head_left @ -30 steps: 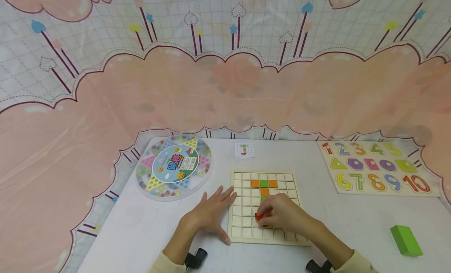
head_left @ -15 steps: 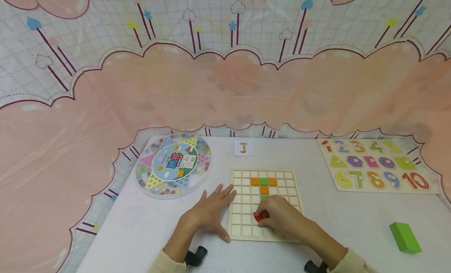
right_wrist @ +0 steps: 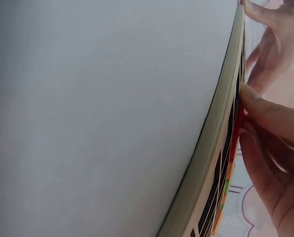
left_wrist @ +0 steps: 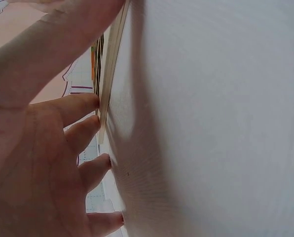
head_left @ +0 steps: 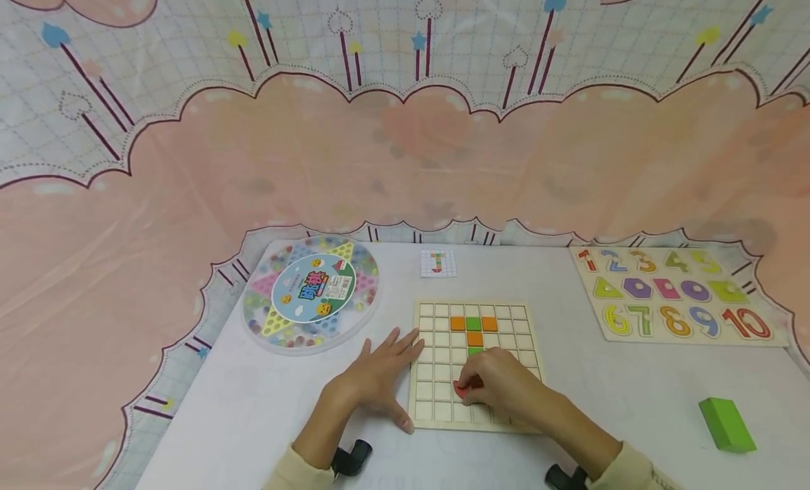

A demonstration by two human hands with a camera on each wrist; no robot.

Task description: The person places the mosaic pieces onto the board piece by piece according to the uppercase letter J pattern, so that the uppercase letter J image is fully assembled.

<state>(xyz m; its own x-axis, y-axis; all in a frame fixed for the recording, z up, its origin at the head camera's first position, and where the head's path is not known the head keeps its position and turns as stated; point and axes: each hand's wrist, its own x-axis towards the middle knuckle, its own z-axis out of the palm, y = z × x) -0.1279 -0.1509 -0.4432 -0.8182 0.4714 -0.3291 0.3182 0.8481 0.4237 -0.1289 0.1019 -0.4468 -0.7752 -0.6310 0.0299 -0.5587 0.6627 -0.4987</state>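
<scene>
A wooden grid board (head_left: 441, 410) lies on the white table. Orange tiles (head_left: 458, 324) and green tiles (head_left: 473, 324) sit in its cells, in a row with a column running down from its middle. Over the lower middle cells, my right hand (head_left: 506, 384) pinches a red tile (head_left: 460, 389) between thumb and fingers, mostly covered in the head view. The right wrist view has this red tile (right_wrist: 238, 129) right at the board's surface. My left hand (head_left: 375, 379) is spread along the board's left edge, with fingertips (left_wrist: 95, 101) against its side in the left wrist view.
Behind the board lies a small pattern card (head_left: 438, 263) with a coloured J shape. A round marble game box (head_left: 259, 286) is at the left. Back right is a number puzzle board (head_left: 645, 291), with a green block (head_left: 728, 424) nearer the front.
The red tile and the right fingertips have shifted slightly to the left over the board. My left hand stays at the board's edge. The head view has tilted a little.
</scene>
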